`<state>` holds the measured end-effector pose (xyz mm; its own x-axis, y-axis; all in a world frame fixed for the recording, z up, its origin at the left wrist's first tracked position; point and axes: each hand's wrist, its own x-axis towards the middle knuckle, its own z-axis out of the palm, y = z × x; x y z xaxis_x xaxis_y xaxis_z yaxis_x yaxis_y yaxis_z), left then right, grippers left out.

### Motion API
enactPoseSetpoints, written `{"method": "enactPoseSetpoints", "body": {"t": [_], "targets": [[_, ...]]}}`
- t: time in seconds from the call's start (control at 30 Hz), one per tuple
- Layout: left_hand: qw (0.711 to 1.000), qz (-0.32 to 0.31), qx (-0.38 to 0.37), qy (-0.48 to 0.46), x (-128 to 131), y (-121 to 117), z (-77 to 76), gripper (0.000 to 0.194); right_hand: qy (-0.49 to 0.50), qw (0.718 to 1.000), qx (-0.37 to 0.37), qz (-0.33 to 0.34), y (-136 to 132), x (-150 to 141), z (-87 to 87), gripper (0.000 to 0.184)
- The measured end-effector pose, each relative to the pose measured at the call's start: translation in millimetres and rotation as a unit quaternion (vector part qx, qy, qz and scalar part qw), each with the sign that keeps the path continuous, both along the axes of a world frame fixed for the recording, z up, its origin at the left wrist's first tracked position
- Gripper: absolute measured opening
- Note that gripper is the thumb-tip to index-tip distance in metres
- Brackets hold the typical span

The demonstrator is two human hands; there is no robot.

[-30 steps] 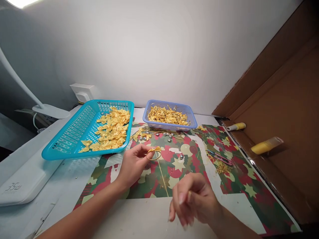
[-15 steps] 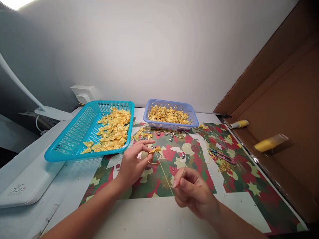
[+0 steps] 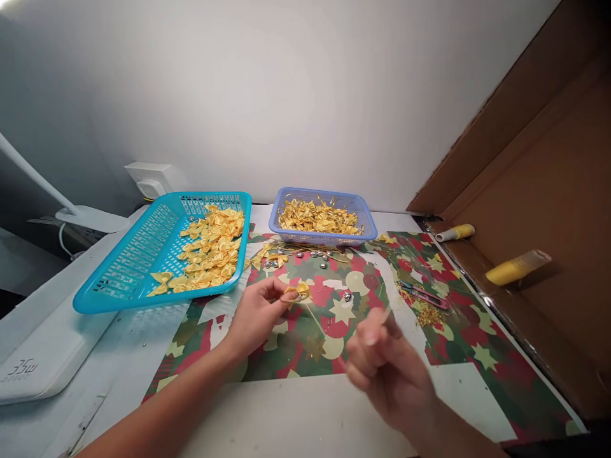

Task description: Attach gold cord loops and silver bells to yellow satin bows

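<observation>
My left hand (image 3: 254,317) pinches a yellow ribbon bow (image 3: 302,291) between thumb and fingertips, above the patterned sheet. From the bow a thin gold cord (image 3: 316,320) slants down toward my right hand (image 3: 389,369). That hand is closed and smeared by motion, with a bit of cord sticking up from its fingertips. A single silver bell (image 3: 347,296) lies on the sheet between and beyond the hands. Several more silver bells (image 3: 323,266) and loose gold cords lie farther back.
A turquoise basket (image 3: 143,304) of yellow bows stands at left, partly over a white power bank (image 3: 42,366). Behind is a purple basket (image 3: 324,238) of corded bows. Thread snips (image 3: 424,295) lie right, by gold clippings (image 3: 429,315). Yellow tubes (image 3: 518,267) stick out from the cardboard (image 3: 525,165).
My right hand first came to the cord and closed on it, then moved right. My left hand keeps the bow, now turned so its cord loop shows less.
</observation>
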<state>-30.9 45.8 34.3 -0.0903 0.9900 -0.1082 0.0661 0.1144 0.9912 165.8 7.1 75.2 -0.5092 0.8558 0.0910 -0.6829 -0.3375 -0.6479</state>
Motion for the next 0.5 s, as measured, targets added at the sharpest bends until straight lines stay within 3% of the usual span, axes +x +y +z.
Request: {"method": "enactPoseSetpoints", "body": {"t": [0.1,0.2,0.3,0.5], "targets": [[0.99,0.036,-0.078,-0.115,5,2,-0.6,0.034,-0.001,0.993,-0.081,0.082,-4,-12,-11.4,0.019],[0.983,0.033,-0.088,-0.155,5,4,-3.3,0.034,-0.019,0.986,-0.135,0.097,-2,-15,-19.5,0.024],[0.978,0.032,-0.082,-0.191,1,5,-4.1,0.031,-0.043,0.981,-0.171,0.08,7,-12,-25.0,0.027],[0.967,0.035,-0.062,-0.243,-6,5,5.1,0.025,-0.103,0.972,-0.211,-0.019,26,-6,-35.8,0.03]]}}
